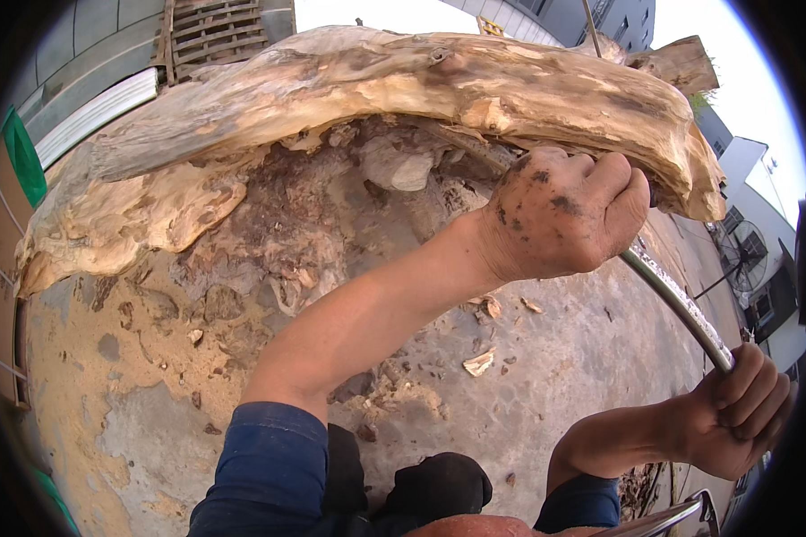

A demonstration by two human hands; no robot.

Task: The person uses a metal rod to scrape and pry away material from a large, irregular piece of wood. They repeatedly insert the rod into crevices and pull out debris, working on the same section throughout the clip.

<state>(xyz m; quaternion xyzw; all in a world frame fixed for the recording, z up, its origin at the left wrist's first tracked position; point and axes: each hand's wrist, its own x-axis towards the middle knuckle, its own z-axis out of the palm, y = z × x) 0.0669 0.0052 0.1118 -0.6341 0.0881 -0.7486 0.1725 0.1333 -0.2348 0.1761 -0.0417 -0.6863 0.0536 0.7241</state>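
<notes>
A large barkless log with a hollow underside arches across the far side. Both my hands hold a long, silvery metal bar that slants from lower right up to the log. My left hand, smudged with dark dirt, is closed round its upper part, just below the log's lower edge. My right hand is wrapped round the lower end. Beyond my left hand the bar runs in under the log, where its tip is hard to make out. Dark, crumbly wood shows in the hollow.
Wood chips and sawdust lie on the concrete ground around my feet. Cardboard boxes stand at the left, a wooden pallet at the back left. A large fan stands at the far right.
</notes>
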